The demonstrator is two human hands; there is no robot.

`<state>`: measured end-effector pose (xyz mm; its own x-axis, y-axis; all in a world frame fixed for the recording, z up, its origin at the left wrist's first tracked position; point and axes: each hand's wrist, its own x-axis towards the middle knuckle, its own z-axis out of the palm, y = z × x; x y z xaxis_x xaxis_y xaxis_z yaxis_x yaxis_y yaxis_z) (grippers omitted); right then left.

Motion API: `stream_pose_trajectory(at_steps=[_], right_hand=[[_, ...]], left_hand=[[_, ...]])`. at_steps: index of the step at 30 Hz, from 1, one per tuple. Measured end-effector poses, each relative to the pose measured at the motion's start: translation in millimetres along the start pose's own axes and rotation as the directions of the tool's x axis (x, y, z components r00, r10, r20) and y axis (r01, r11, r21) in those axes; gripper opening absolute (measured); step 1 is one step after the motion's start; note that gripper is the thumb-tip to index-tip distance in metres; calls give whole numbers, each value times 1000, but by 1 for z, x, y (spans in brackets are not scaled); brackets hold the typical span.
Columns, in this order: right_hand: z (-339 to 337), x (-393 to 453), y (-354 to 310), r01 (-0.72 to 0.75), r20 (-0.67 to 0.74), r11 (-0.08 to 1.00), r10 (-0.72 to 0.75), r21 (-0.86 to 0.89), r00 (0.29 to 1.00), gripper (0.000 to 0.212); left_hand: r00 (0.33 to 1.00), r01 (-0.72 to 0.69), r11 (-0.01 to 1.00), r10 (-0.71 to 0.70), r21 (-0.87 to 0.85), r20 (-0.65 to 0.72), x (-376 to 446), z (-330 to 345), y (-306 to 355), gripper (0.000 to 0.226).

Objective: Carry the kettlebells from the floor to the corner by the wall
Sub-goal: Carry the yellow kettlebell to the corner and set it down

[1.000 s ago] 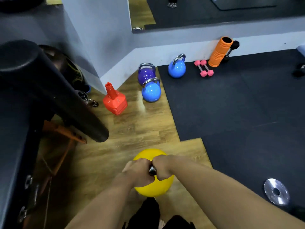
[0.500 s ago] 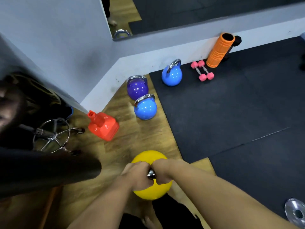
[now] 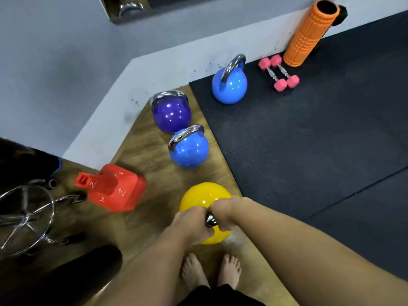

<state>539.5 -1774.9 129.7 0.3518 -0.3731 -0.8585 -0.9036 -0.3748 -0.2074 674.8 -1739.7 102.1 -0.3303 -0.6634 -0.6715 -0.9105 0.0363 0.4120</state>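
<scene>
A yellow kettlebell [image 3: 202, 196] hangs in front of my feet over the wooden floor. My left hand [image 3: 191, 221] and my right hand [image 3: 223, 213] both grip its chrome handle, side by side. In the corner by the wall stands a purple kettlebell [image 3: 171, 114], with a blue kettlebell [image 3: 189, 150] just in front of it. A second blue kettlebell [image 3: 229, 85] stands on the black mat near the wall.
A red block weight [image 3: 114, 188] lies left of the yellow kettlebell. Chrome stool base [image 3: 26, 217] and dark padding fill the left. Pink dumbbells [image 3: 279, 72] and an orange foam roller [image 3: 309, 33] sit by the wall. A black mat [image 3: 309, 140] covers the right.
I have moved closer to the corner with the yellow kettlebell held in both hands. The kettlebells by the wall look larger and nearer, and my bare feet have come into view.
</scene>
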Motion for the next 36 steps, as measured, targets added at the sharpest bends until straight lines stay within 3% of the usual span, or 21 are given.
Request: stream_pose_trajectory(at_steps=[11,18,22,25,28,32,34,36], right_hand=[[33,140,41,-63,-31,997,64,47,997,28],[43,174,62,-89,7,995,89,45,996,22],[45,165,66,-92,22,993,91,73,996,34],[32,136,64,-106,-92,986,118,129,989,50],[-4,81,65,-139,-296,972,192,189,936,72],[-65,-30,67,-132,-463,945,264,298,846,99],[-100,-98,73,-151,-538,935,312,321,783,100],[-135,-169,78,-210,-597,928,360,308,717,92]], left_hand=[[998,-22,999,23,-24,64,122,43,-62,33],[992,-30,1000,29,6,125,160,59,-66,32],[980,-51,999,52,-10,191,158,55,-60,37],[986,-39,991,18,128,164,137,34,-51,52],[1000,-9,984,6,176,16,107,-14,-23,66],[980,-31,969,77,246,-182,53,-93,55,112],[958,-79,949,158,306,-240,22,-144,107,114],[920,-125,905,259,407,-295,-11,-196,161,95]])
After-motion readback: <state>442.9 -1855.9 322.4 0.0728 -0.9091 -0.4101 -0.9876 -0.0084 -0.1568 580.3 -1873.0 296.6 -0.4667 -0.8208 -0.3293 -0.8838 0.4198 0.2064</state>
